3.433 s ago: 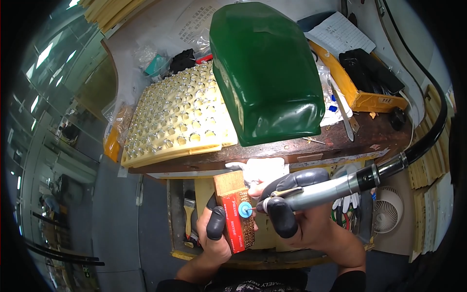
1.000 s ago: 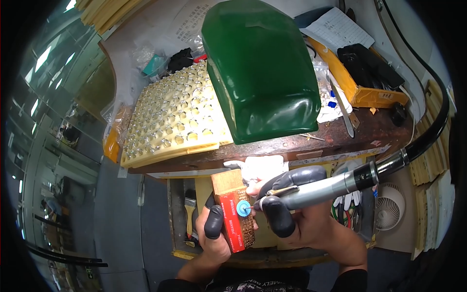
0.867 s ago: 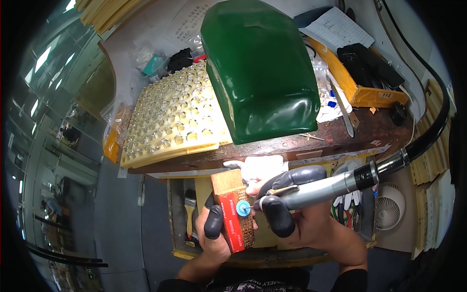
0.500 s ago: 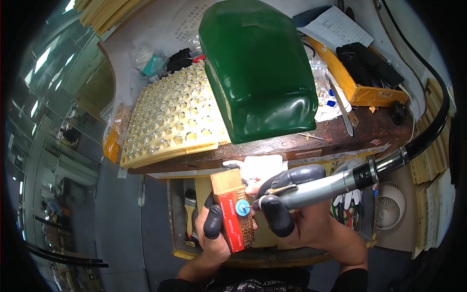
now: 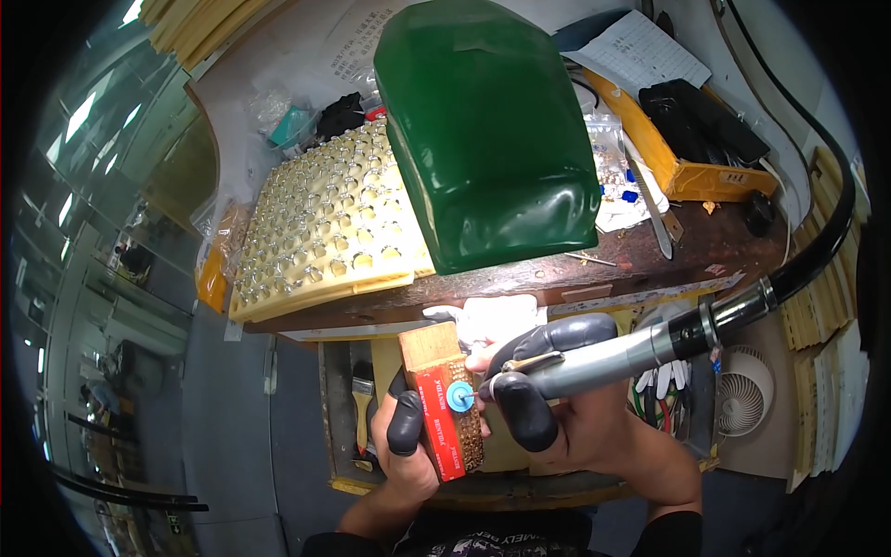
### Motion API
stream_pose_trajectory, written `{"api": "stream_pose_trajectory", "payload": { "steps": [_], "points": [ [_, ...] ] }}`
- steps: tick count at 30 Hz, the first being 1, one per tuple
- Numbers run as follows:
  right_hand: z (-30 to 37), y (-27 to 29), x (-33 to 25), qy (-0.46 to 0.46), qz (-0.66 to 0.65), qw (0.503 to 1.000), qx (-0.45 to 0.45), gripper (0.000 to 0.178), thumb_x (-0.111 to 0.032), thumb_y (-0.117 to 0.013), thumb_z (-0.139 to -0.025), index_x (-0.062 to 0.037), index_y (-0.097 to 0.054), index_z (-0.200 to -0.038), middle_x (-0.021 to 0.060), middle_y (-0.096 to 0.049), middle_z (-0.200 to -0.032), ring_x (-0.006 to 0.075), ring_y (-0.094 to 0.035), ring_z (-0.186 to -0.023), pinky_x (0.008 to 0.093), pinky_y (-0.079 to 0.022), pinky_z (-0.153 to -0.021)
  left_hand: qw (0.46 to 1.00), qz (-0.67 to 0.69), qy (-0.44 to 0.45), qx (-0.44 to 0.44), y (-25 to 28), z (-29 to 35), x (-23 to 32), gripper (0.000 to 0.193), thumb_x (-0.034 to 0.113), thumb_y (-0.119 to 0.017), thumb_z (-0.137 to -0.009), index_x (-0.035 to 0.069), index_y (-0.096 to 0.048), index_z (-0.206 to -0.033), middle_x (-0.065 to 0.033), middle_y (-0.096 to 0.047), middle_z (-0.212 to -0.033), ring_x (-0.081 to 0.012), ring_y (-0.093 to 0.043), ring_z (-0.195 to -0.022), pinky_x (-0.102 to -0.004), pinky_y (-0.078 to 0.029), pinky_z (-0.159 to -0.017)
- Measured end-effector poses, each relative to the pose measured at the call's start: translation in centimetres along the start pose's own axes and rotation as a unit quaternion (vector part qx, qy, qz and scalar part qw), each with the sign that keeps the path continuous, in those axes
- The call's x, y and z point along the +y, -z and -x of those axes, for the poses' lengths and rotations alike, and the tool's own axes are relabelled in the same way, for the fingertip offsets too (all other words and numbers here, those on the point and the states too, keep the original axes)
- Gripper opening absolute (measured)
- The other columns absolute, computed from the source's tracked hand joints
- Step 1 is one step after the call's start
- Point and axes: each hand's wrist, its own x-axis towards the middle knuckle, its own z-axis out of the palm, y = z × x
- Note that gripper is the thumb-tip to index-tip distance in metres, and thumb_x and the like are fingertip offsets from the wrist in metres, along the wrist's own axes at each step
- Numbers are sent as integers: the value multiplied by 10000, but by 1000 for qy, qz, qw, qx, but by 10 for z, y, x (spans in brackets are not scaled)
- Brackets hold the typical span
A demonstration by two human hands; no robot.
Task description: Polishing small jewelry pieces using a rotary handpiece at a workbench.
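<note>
My left hand (image 5: 405, 450), with black finger covers, is closed around a wooden block (image 5: 429, 347) wrapped in red printed tape. Small gold-coloured beaded pieces (image 5: 473, 447) line the block's right side. In my right hand (image 5: 580, 429), also wearing black finger covers, is a silver rotary handpiece (image 5: 603, 360) on a black flexible shaft. A small light-blue disc (image 5: 459, 397) at its tip lies against the block, by the beaded row. Some fingertips of both hands are hidden behind the block and the tool.
Over the bench hangs a large green lamp hood (image 5: 487, 139). A cream tray (image 5: 325, 218) of ring-like pieces stands left of it. At the right are a yellow box (image 5: 715, 184), tweezers (image 5: 661, 232) and a white fan (image 5: 742, 390). Below, an open drawer holds a brush (image 5: 362, 408).
The view has shifted very slightly. Both hands keep their holds, and the blue disc stays at the block with barely any movement.
</note>
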Motion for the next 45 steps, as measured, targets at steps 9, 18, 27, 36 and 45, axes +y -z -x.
{"api": "stream_pose_trajectory", "payload": {
  "steps": [9, 18, 27, 36, 45],
  "points": [
    [3, 0, -7, -51, -41, 998, -20, 170, -76, -561, -939, 76, -613, -997, 125, -680, -854, 164, -677, -743, 295, -551, -674, 1000, 6, -9, -10, 3, 1, -2, 673, 441, -528, -925, -71, -397, -1343, -198, -609, -1095, -248, -656, -882, -375, -579, -720],
    [3, 0, 0, -5, -7, 1000, -6, 179, -85, -586, -917, 58, -651, -1003, 118, -687, -875, 163, -673, -781, 317, -543, -751, 999, 30, 15, -15, 7, -1, -4, 656, 469, -472, -941, -63, -416, -1320, -222, -626, -1002, -272, -660, -820, -383, -576, -712],
    [6, -1, -1, -30, -20, 999, -9, 148, -43, -615, -887, 68, -645, -981, 131, -675, -868, 169, -668, -772, 299, -538, -710, 999, 30, 7, -21, 6, -1, -3, 648, 467, -475, -947, -65, -421, -1313, -221, -621, -1009, -267, -659, -826, -381, -578, -713],
    [7, -3, -1, -33, -14, 999, -5, 134, -10, -618, -875, 69, -635, -982, 132, -669, -889, 167, -664, -769, 295, -535, -707, 1000, 15, 2, -26, 7, -1, -3, 654, 469, -482, -942, -72, -421, -1305, -219, -621, -1001, -260, -660, -818, -373, -581, -703],
    [5, -2, -2, -36, -23, 999, -10, 142, -13, -627, -869, 60, -646, -989, 126, -669, -890, 168, -662, -763, 292, -532, -711, 1000, 5, -3, -21, 4, -2, -1, 669, 474, -495, -935, -76, -417, -1306, -218, -623, -995, -258, -663, -818, -370, -583, -708]
  ]
}}
